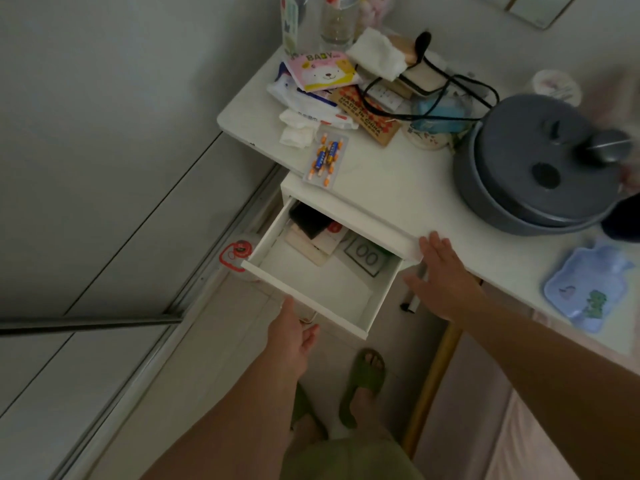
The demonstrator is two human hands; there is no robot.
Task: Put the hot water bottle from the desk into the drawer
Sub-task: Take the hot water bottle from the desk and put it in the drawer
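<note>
A small blue hot water bottle with a printed picture lies flat on the white desk near its front right edge. The white drawer under the desk stands pulled out; its front part is bare and papers and a dark box lie at its back. My left hand grips the metal handle on the drawer's front. My right hand hovers flat and open at the desk's front edge, beside the drawer's right side and well left of the bottle.
A grey lidded pot stands on the desk behind the bottle. Packets, tissues, cables, a battery pack and a glass crowd the desk's back left. A grey wardrobe door is on the left. My feet in green slippers stand below.
</note>
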